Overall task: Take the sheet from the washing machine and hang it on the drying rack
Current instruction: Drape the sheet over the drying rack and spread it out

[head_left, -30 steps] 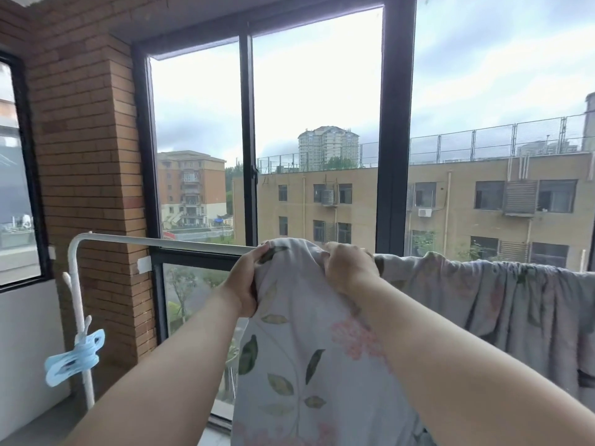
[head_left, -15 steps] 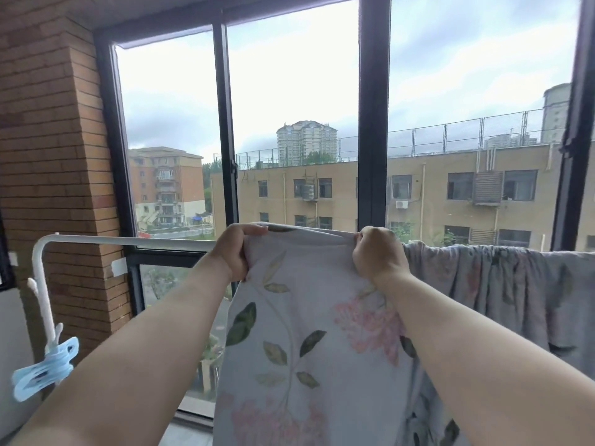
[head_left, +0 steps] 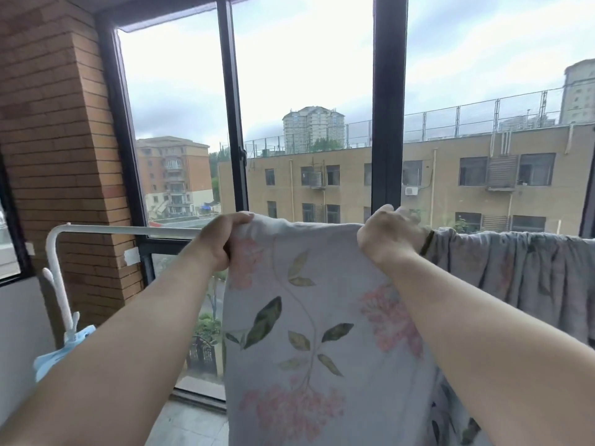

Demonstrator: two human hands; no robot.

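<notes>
A pale grey-blue sheet [head_left: 309,317] printed with pink flowers and green leaves hangs over the top bar of the white drying rack [head_left: 128,229]. My left hand [head_left: 219,243] grips the sheet's top edge at its left end. My right hand [head_left: 386,239] grips the same edge further right. Between my hands the fabric is stretched flat along the bar. To the right of my right hand the sheet lies bunched in folds over the bar, out to the frame's edge. The washing machine is not in view.
The rack's bare bar runs left to a bent corner and a white upright post. A light blue clip [head_left: 61,352] hangs low on that post. Behind the rack stand tall dark-framed windows [head_left: 389,123]; a brick pillar [head_left: 64,140] is at the left.
My hands have moved apart along the bar, spreading the bunched top edge into a flat, taut stretch. The left hand has slid left, the right hand right.
</notes>
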